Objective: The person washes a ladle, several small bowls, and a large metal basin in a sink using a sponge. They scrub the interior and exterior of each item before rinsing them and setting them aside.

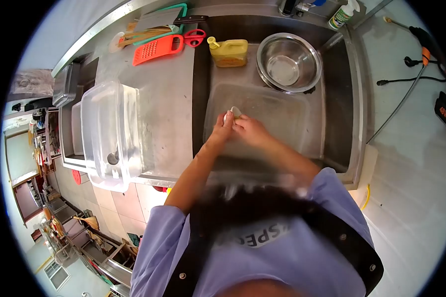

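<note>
Over the sink, my left hand point(223, 128) and my right hand point(251, 131) meet, both closed around a small white rounded object point(236, 112). Only its pale tip shows above the fingers, perhaps the bowl of a spoon; the rest is hidden. Beneath the hands, a clear plastic tub point(302, 116) lies in the steel sink. Beyond them stand a yellow jug point(233, 53) with a pump top and some nested steel bowls point(285, 62).
On the left counter sits a clear plastic bin point(96, 133) with a metal ladle or spoon point(113, 158) inside. Farther back lie an orange grater point(156, 51), red scissors point(195, 37), a knife point(189, 20) and wooden sticks point(146, 35). A spray bottle point(343, 16) stands behind the sink.
</note>
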{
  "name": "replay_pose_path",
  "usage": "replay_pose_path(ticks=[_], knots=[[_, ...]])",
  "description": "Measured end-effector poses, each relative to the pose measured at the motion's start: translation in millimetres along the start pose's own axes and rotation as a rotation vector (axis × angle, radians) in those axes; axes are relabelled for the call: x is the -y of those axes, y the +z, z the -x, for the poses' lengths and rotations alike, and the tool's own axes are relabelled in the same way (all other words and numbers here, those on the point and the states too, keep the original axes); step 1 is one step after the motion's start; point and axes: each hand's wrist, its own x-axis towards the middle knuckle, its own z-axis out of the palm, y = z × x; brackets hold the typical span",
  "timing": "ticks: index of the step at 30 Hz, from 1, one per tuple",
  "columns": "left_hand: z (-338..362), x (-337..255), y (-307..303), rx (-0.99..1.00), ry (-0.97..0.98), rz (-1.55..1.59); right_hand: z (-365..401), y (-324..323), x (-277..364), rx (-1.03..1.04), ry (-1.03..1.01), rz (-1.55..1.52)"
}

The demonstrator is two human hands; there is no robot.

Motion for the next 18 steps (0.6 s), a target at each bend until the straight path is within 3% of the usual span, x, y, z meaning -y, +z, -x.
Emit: replay_pose_path(ticks=[3, 6, 12, 18], knots=[[15, -4, 4, 0.099, 0.026, 0.215, 2, -1, 6, -0.014, -0.113, -0.189], [19, -8, 6, 0.177, 0.010, 0.308, 4, -8, 18, 0.024, -0.044, -0.053], [21, -7, 4, 0.145, 0.126, 0.302, 10, -11, 30, 0.015, -0.103, 0.108], [3, 9, 3, 0.158, 0.173, 0.477, 15, -14, 47, -0.167, -0.068, 0.293]])
